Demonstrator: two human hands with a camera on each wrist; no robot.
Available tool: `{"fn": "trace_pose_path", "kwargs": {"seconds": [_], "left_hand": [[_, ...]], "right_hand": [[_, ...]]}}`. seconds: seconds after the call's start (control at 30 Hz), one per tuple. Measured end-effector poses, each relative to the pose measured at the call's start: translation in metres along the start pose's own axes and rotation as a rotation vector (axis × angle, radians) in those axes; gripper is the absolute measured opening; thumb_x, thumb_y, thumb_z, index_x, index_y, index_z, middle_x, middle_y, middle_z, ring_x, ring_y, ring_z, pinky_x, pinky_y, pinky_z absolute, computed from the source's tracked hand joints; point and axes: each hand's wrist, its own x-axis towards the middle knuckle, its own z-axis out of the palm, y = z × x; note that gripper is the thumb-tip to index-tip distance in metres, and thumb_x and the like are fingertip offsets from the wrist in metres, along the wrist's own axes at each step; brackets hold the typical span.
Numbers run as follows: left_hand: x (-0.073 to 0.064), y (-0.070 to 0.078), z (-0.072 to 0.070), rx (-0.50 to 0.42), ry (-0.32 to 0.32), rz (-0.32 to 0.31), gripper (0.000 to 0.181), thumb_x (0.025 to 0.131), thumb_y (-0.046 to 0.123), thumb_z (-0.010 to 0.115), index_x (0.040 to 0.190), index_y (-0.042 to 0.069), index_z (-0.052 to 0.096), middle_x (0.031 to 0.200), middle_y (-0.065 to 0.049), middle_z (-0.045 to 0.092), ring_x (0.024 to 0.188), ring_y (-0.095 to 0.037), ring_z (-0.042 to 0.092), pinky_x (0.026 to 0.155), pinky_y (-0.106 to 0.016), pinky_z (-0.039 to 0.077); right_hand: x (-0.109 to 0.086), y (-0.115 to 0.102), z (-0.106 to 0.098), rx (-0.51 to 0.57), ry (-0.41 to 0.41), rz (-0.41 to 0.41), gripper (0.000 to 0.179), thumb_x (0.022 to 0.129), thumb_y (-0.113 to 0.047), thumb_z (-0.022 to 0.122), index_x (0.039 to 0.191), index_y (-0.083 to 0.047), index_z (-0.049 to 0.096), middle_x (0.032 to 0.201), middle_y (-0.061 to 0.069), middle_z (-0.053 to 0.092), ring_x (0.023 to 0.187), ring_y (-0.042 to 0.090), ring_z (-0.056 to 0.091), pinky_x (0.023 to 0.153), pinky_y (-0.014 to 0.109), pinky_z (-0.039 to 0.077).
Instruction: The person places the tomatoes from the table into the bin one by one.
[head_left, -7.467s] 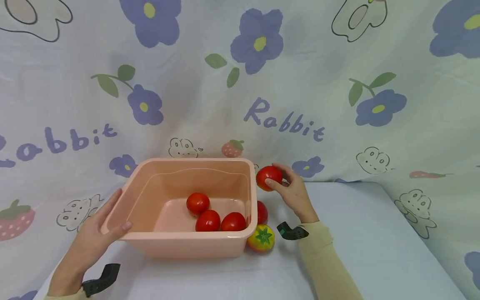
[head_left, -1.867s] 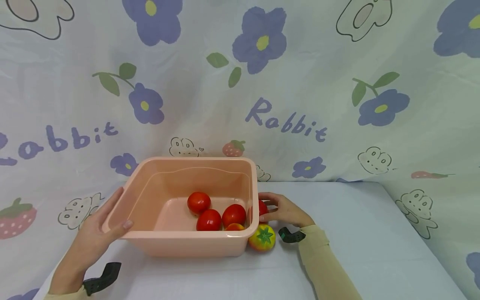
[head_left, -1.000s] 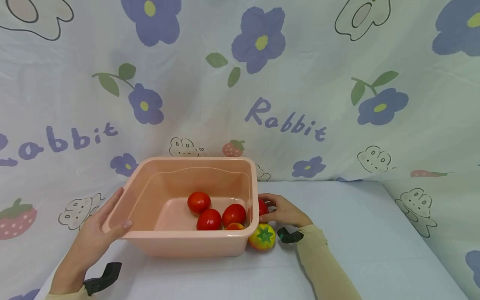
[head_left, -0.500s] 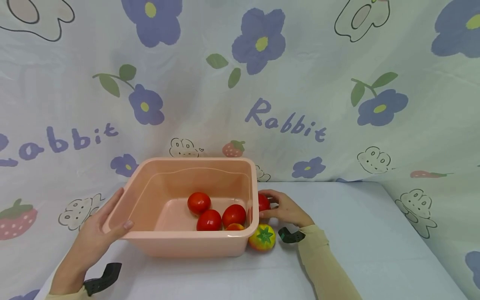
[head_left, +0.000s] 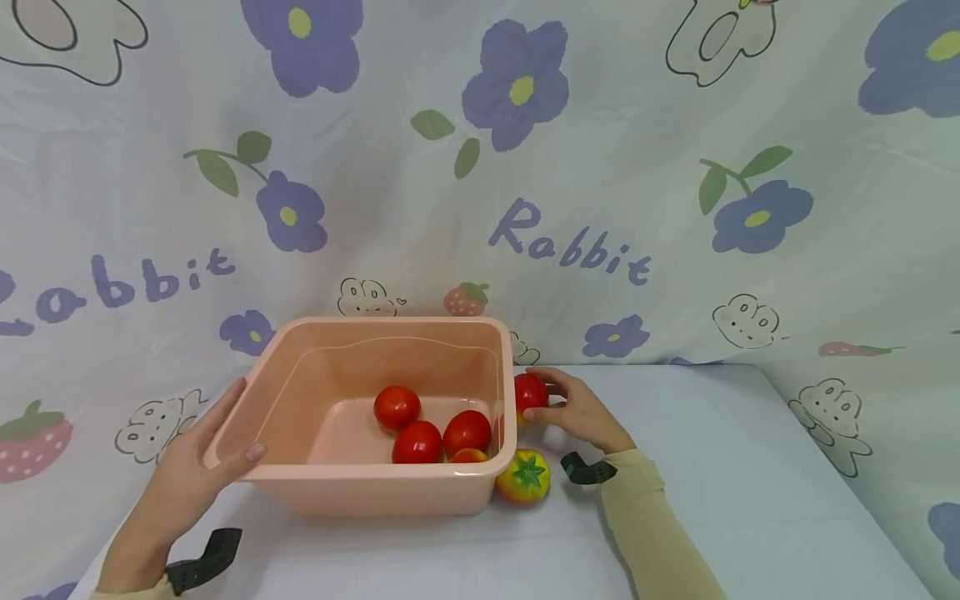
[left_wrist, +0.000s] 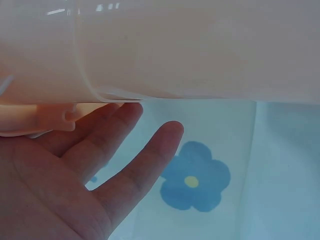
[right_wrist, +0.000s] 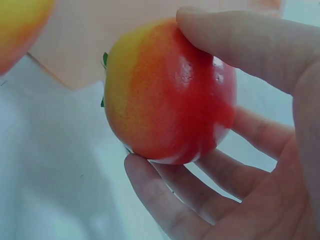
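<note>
A peach-coloured plastic bin (head_left: pixel 375 493) stands on the table, several red tomatoes (head_left: pixel 417 442) lying at its right end. My left hand (head_left: pixel 183 475) holds the bin's left end, thumb over the rim; in the left wrist view its fingers (left_wrist: pixel 145 165) reach along the outside. By the bin's right wall, my right hand (head_left: pixel 581 410) grips a tomato (head_left: pixel 531 392) between thumb and fingers. In the right wrist view that tomato (right_wrist: pixel 170 95) is red with a yellow end and green leaf tips. Below it, another tomato (head_left: pixel 523 477) rests on the table, its green star-shaped top facing me.
A white-covered table (head_left: pixel 720 467) extends to the right of the bin. Behind it hangs a pale cloth (head_left: pixel 420 217) printed with flowers, rabbits and lettering. Dark straps (head_left: pixel 204 562) sit at both wrists.
Since the oldest frame, the tomato my right hand held is in the bin. My right hand has taken another from beside the bin and raised it slightly. The left hand stays put.
</note>
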Motion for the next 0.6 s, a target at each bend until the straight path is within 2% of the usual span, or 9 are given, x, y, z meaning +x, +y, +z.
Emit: {"fn": "trace_pose_path", "kwargs": {"seconds": [0.07, 0.23, 0.3, 0.43, 0.6], "left_hand": [[0.0, 0.0, 0.0, 0.003, 0.001, -0.002, 0.084, 0.092, 0.02, 0.07, 0.161, 0.028, 0.022, 0.157, 0.008, 0.034, 0.109, 0.018, 0.038, 0.079, -0.004, 0.037], [0.001, 0.001, 0.0, 0.015, -0.004, -0.017, 0.085, 0.092, 0.022, 0.07, 0.162, 0.027, 0.021, 0.157, -0.019, 0.036, 0.107, 0.018, 0.038, 0.078, -0.005, 0.037], [0.001, 0.001, 0.0, 0.017, -0.005, -0.018, 0.086, 0.092, 0.022, 0.071, 0.162, 0.025, 0.021, 0.155, -0.025, 0.038, 0.106, 0.018, 0.038, 0.077, -0.006, 0.038], [0.001, 0.001, 0.0, 0.016, -0.006, -0.015, 0.086, 0.092, 0.021, 0.071, 0.162, 0.025, 0.021, 0.155, -0.024, 0.038, 0.106, 0.018, 0.038, 0.077, -0.006, 0.039], [0.0, -0.001, 0.0, 0.018, 0.0, -0.006, 0.085, 0.092, 0.021, 0.071, 0.161, 0.027, 0.022, 0.158, -0.01, 0.037, 0.107, 0.018, 0.039, 0.078, -0.004, 0.037]], "right_hand": [[-0.001, -0.002, -0.002, 0.004, 0.012, -0.007, 0.073, 0.08, -0.031, 0.084, 0.145, -0.016, 0.054, 0.137, 0.004, 0.059, 0.124, 0.032, 0.053, 0.091, 0.045, 0.054], [-0.002, -0.007, -0.005, 0.016, 0.063, 0.002, 0.074, 0.079, -0.031, 0.086, 0.145, -0.019, 0.053, 0.14, 0.003, 0.057, 0.125, 0.031, 0.052, 0.092, 0.046, 0.054], [-0.003, -0.01, -0.006, 0.016, 0.086, 0.007, 0.074, 0.079, -0.031, 0.086, 0.145, -0.021, 0.053, 0.14, 0.002, 0.057, 0.125, 0.03, 0.052, 0.092, 0.046, 0.054], [-0.006, -0.016, -0.009, 0.02, 0.115, -0.003, 0.074, 0.08, -0.031, 0.086, 0.145, -0.023, 0.053, 0.14, 0.002, 0.057, 0.123, 0.029, 0.053, 0.091, 0.046, 0.054], [-0.009, -0.023, -0.014, 0.039, 0.136, -0.027, 0.075, 0.081, -0.031, 0.086, 0.147, -0.02, 0.051, 0.139, 0.004, 0.057, 0.12, 0.03, 0.056, 0.092, 0.044, 0.054]]}}
